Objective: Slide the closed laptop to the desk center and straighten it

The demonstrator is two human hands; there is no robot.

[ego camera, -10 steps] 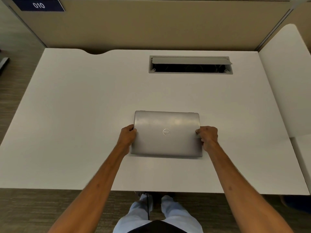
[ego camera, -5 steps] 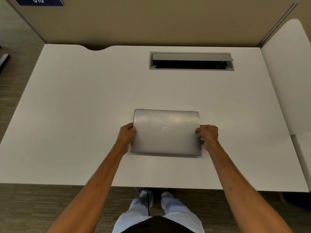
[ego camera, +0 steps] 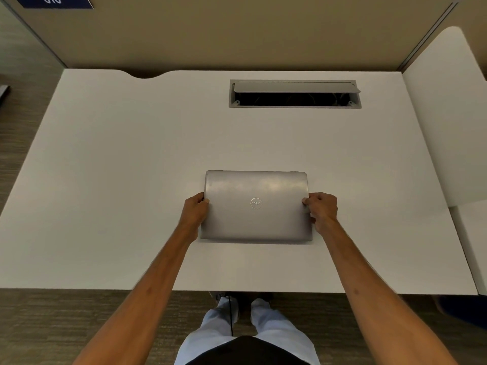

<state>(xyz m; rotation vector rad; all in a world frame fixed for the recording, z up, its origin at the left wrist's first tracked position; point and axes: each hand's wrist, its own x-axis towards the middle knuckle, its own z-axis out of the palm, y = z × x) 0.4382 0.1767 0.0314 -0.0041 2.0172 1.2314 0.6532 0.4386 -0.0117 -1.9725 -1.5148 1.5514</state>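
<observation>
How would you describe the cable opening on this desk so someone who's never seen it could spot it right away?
Start at the white desk and look to its far edge by the tan partition. Right of centre, beyond the closed laptop, lies the cable opening, a long grey-framed slot. It is the only dark recess in the surface, with its flap tipped open.

Desk (ego camera: 110, 180) bare around laptop (ego camera: 256, 206); open cable hatch (ego camera: 294, 94) beyond.
</observation>
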